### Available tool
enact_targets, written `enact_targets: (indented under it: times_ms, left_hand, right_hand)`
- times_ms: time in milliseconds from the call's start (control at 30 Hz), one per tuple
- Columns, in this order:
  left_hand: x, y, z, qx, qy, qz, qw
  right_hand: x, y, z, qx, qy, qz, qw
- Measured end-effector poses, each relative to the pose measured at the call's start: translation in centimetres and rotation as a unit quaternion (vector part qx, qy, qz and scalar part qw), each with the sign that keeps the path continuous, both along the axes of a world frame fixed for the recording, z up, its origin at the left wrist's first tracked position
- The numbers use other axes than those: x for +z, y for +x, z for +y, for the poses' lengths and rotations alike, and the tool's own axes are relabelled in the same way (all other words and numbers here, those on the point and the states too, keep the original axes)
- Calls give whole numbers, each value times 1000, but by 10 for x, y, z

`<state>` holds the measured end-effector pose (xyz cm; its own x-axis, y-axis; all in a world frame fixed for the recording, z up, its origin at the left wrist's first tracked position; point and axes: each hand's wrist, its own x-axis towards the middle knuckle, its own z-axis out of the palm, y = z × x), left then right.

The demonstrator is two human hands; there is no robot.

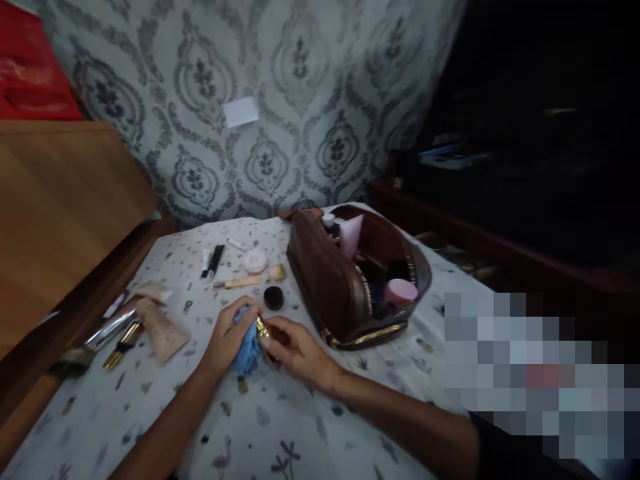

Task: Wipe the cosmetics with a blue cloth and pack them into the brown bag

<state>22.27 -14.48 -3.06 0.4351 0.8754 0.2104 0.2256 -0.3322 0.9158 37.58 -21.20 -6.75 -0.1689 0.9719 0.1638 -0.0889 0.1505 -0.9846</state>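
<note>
My left hand (225, 341) is closed around a crumpled blue cloth (246, 359), which hangs below the fingers. Pinched in my right hand (303, 353) is a small shiny gold item (262, 329), its exact kind unclear; the cloth lies against it. Just beyond the hands sits a round black jar or lid (273, 298). To the right stands an unzipped brown cosmetic bag (325, 280), with a pink tube (351, 235) and a pink-topped round container (401, 291) inside.
A pink compact (256, 261), a slim beige tube (237, 283) and a black tube (215, 259) lie toward the wall. At left are a large beige tube (160, 330) and a black-and-gold tube (123, 345). A wooden edge (100, 287) borders the patterned sheet (260, 427).
</note>
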Motion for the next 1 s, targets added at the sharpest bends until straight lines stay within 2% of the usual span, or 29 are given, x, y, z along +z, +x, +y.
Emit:
enact_targets:
  times_ms: [133, 267, 400, 533, 667, 800, 900, 1000]
  left_hand:
    - [-7, 2, -1, -4, 4, 27, 1000]
    - [-8, 4, -5, 8, -40, 27, 999]
    - [-8, 6, -6, 37, -70, -2, 997]
    - [-8, 8, -6, 60, -36, 4, 998]
    - [-8, 10, -5, 33, -41, 27, 998]
    - [-7, 11, -4, 34, -112, -3, 993]
    - [-7, 14, -4, 45, -185, -49, 981]
    - [-7, 16, -6, 33, -217, -92, 971]
  right_hand:
    - [-2, 1, -1, -6, -3, -21, 1000]
    - [-1, 2, -1, 15, -20, -38, 999]
    - [2, 2, -1, 30, -28, 1, 999]
    - [8, 3, 0, -7, -8, 21, 1000]
    - [12, 4, -2, -88, 23, 4, 996]
    - [13, 4, -5, -148, 70, -12, 986]
    - [13, 4, -7, -155, 93, -3, 984]
    - [14, 6, -7, -147, 117, -11, 982]
